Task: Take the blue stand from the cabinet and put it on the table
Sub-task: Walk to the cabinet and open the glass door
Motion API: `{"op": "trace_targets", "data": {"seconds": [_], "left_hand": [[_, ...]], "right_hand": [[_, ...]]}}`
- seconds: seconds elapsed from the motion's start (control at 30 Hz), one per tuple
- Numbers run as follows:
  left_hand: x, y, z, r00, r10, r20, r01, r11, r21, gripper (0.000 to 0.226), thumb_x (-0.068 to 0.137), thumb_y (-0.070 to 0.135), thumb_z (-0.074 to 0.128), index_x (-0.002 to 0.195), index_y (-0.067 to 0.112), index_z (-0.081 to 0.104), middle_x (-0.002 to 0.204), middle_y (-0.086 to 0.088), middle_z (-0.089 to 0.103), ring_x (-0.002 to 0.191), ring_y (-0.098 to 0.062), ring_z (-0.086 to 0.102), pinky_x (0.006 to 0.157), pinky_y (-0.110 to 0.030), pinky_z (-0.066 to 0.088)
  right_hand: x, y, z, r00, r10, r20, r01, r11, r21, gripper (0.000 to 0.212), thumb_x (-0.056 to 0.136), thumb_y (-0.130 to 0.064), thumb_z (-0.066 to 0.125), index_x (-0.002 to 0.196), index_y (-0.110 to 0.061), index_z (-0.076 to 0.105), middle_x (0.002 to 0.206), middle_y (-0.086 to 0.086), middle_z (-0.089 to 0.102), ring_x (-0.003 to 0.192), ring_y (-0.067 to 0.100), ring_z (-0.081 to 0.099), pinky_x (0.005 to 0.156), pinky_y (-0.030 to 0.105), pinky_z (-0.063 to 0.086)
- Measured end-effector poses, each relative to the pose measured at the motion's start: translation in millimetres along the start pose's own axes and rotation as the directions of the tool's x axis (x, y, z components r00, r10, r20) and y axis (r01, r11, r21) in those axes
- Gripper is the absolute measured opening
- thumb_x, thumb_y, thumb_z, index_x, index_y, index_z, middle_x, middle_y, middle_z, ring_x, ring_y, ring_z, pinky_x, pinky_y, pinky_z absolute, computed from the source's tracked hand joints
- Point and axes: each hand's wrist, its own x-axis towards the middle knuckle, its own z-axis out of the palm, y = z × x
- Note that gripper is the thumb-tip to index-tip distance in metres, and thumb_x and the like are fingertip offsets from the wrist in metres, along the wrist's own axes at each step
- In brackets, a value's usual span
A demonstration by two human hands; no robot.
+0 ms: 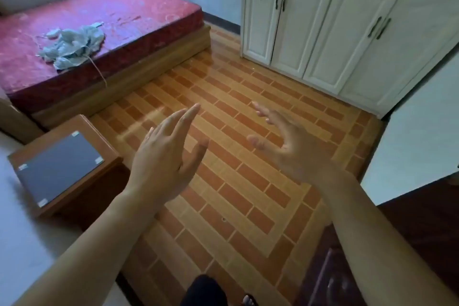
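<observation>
My left hand (165, 156) and my right hand (285, 143) are both held out in front of me over the tiled floor, palms facing each other, fingers apart, holding nothing. The white cabinet (330, 32) stands at the far right with all its doors closed; dark handles sit in pairs on the doors. No blue stand shows anywhere in view. A small wooden table (99, 139) with a dark glass top stands at the left, below and beside my left hand.
A bed with a red mattress (104, 30) fills the far left, with crumpled grey cloth (72, 47) and a cord on it. Orange brick-pattern floor (248, 194) lies between bed and cabinet. Dark wooden furniture (409, 218) stands at the right. My foot shows at the bottom edge.
</observation>
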Motion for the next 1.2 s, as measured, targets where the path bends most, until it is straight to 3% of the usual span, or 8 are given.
{"op": "trace_targets", "data": {"seconds": [0.17,0.5,0.6,0.7,0.77,0.9,1.1,1.2], "left_hand": [[26,-21,24,0.999,-0.02,0.045,0.021,1.0,-0.007,0.06,0.09,0.057,0.027,0.144,0.031,0.021,0.146,-0.002,0.038,0.132,-0.022,0.038,0.101,-0.055,0.039],[143,-69,41,0.995,-0.033,0.098,0.043,0.993,-0.105,0.062,0.089,0.059,0.023,0.144,0.029,0.024,0.146,-0.003,0.039,0.13,-0.02,0.039,0.104,-0.045,0.038],[178,-86,38,0.992,-0.027,0.121,0.042,0.991,-0.127,0.063,0.088,0.061,0.022,0.143,0.031,0.025,0.147,-0.001,0.037,0.131,-0.02,0.039,0.1,-0.038,0.037],[219,-96,40,0.991,0.008,0.13,0.007,0.994,-0.108,0.061,0.089,0.063,0.022,0.143,0.033,0.024,0.148,-0.001,0.036,0.131,-0.021,0.039,0.101,-0.039,0.037],[245,-100,42,0.988,0.045,0.145,-0.031,0.994,-0.1,0.062,0.088,0.062,0.022,0.143,0.033,0.024,0.148,-0.001,0.036,0.13,-0.022,0.04,0.102,-0.041,0.039],[296,-108,46,0.978,0.117,0.174,-0.095,0.987,-0.129,0.063,0.088,0.064,0.021,0.143,0.032,0.025,0.147,-0.001,0.037,0.131,-0.019,0.039,0.101,-0.04,0.04],[391,-121,68,0.965,0.109,0.24,-0.073,0.986,-0.153,0.062,0.089,0.059,0.025,0.144,0.03,0.024,0.148,-0.001,0.033,0.131,-0.019,0.038,0.098,-0.033,0.034],[445,-127,85,0.965,0.09,0.247,-0.06,0.99,-0.126,0.061,0.09,0.057,0.027,0.144,0.029,0.024,0.148,-0.002,0.033,0.131,-0.02,0.037,0.1,-0.035,0.034]], "right_hand": [[32,15,11,0.999,-0.001,0.042,-0.001,0.999,0.045,0.059,0.082,-0.061,0.046,0.136,-0.041,0.032,0.141,-0.018,0.037,0.124,-0.001,0.033,0.094,0.026,0.032],[139,18,20,0.991,0.066,0.12,-0.062,0.997,-0.034,0.059,0.084,-0.06,0.045,0.136,-0.035,0.034,0.144,-0.017,0.033,0.125,-0.004,0.028,0.098,0.023,0.029],[171,16,11,0.993,0.093,0.072,-0.089,0.995,-0.045,0.057,0.084,-0.058,0.045,0.135,-0.035,0.035,0.141,-0.018,0.036,0.117,-0.007,0.029,0.094,0.02,0.031],[201,20,8,0.994,0.111,-0.021,-0.112,0.993,-0.04,0.052,0.085,-0.055,0.047,0.133,-0.037,0.038,0.138,-0.02,0.039,0.113,-0.009,0.03,0.079,0.005,0.025],[219,23,5,0.99,0.131,-0.058,-0.133,0.991,-0.031,0.05,0.085,-0.055,0.047,0.132,-0.038,0.038,0.137,-0.02,0.041,0.115,-0.008,0.033,0.082,0.008,0.029],[256,39,-7,0.979,0.175,-0.1,-0.177,0.984,-0.01,0.052,0.084,-0.057,0.047,0.131,-0.036,0.04,0.137,-0.016,0.043,0.123,0.002,0.039,0.1,0.032,0.038],[330,78,-25,0.968,0.237,-0.086,-0.239,0.971,-0.012,0.052,0.085,-0.057,0.047,0.132,-0.036,0.04,0.14,-0.017,0.038,0.122,-0.001,0.034,0.096,0.025,0.031],[381,107,-37,0.965,0.256,-0.058,-0.258,0.966,-0.034,0.053,0.084,-0.06,0.045,0.131,-0.036,0.041,0.142,-0.016,0.035,0.128,0.004,0.034,0.101,0.03,0.033]]}}
